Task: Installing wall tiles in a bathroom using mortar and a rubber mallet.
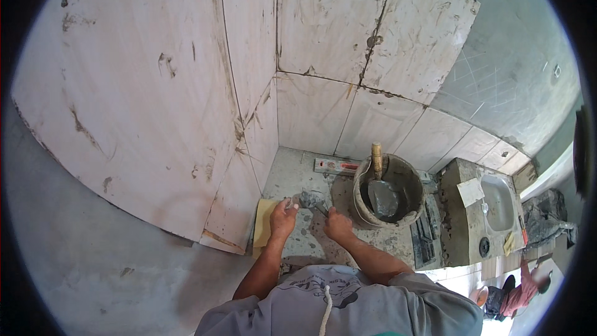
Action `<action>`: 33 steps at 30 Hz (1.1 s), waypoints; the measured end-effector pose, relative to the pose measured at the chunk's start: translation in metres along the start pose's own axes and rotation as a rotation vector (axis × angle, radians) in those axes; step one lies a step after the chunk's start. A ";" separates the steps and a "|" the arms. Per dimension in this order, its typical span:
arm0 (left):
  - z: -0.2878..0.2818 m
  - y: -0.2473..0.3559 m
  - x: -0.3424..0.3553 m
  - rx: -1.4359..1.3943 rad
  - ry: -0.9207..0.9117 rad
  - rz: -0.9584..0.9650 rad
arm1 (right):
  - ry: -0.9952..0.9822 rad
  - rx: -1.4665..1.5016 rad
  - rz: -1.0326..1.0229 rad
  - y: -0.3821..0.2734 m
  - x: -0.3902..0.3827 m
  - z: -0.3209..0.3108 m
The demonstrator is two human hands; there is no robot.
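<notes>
"So, what are the hands busy with?"

"The right hand (339, 226) has its grip closed round the handle of a small trowel (311, 198), its head smeared with grey mortar. The left hand (283, 219) is curled just beside that head; I cannot tell whether it pinches anything."

"Where does the trowel sit?"

"Above the table (287, 168), toward the left edge, between the yellow sheet (263, 223) at that edge and the bucket (357, 202). Whether it touches the surface isn't clear."

"And the other gear?"

"A wooden-handled tool (376, 171) stands in the bucket, its blade down in the mortar. The red-and-pale level (336, 167) lies along the back edge, against the tiled wall (311, 109)."

"Which step would you call this?"

"I'd judge it to be tending the trowel's load: clearing or shaping the mortar on its head, with the left fingers close by. That's a reading of the pose, no more."

"What would the next move call for?"

"Probably a steady right wrist, the head kept fairly level, and the left fingers clear of its edge."
</notes>
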State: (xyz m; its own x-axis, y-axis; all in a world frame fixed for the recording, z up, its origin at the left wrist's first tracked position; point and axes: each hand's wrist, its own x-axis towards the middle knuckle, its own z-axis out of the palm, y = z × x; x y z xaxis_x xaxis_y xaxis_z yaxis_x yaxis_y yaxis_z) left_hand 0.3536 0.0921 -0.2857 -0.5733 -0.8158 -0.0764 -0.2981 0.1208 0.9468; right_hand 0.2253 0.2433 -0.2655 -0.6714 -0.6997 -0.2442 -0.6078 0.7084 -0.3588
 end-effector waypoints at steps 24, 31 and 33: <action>-0.013 -0.004 -0.007 0.102 -0.119 0.021 | -0.034 0.136 -0.223 0.008 -0.013 0.035; -0.011 0.002 -0.007 0.099 -0.132 0.001 | -0.071 0.146 -0.267 -0.015 -0.022 0.001; -0.008 -0.006 -0.005 0.077 -0.127 -0.001 | -0.076 0.139 -0.285 -0.017 -0.022 -0.001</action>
State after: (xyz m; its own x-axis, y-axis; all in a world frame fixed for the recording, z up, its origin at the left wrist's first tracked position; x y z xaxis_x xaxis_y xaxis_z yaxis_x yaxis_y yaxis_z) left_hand 0.3644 0.0909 -0.2881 -0.6631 -0.7387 -0.1209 -0.3540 0.1671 0.9202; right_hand 0.2495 0.2466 -0.2534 -0.4456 -0.8767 -0.1813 -0.6993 0.4673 -0.5409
